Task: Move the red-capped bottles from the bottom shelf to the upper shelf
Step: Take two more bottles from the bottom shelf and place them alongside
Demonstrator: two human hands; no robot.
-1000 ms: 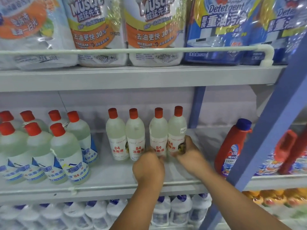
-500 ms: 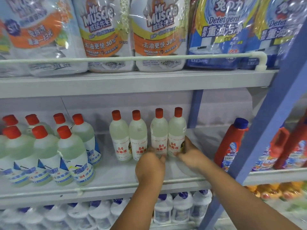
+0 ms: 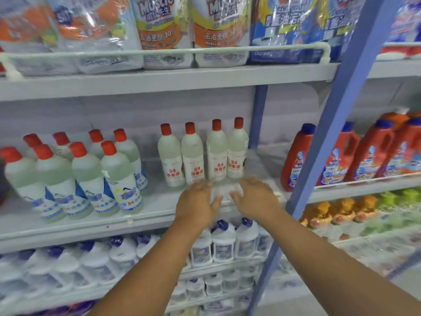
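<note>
Four red-capped bottles [image 3: 202, 153] stand upright in a row on the middle shelf [image 3: 79, 226], both hands just below them.
Left hand [image 3: 197, 205] and right hand [image 3: 255, 198] hang side by side with fingers spread loose, gripping nothing. More red-capped bottles [image 3: 75, 176] cluster to the left; blue-capped white ones [image 3: 224, 241] sit on the shelf beneath.

Red jugs [image 3: 296, 156] right, blue-capped white bottles [image 3: 223, 242] below

"84" on red-capped bottles [image 3: 216, 153], "muscle" on refill pouches [image 3: 161, 30]
</note>
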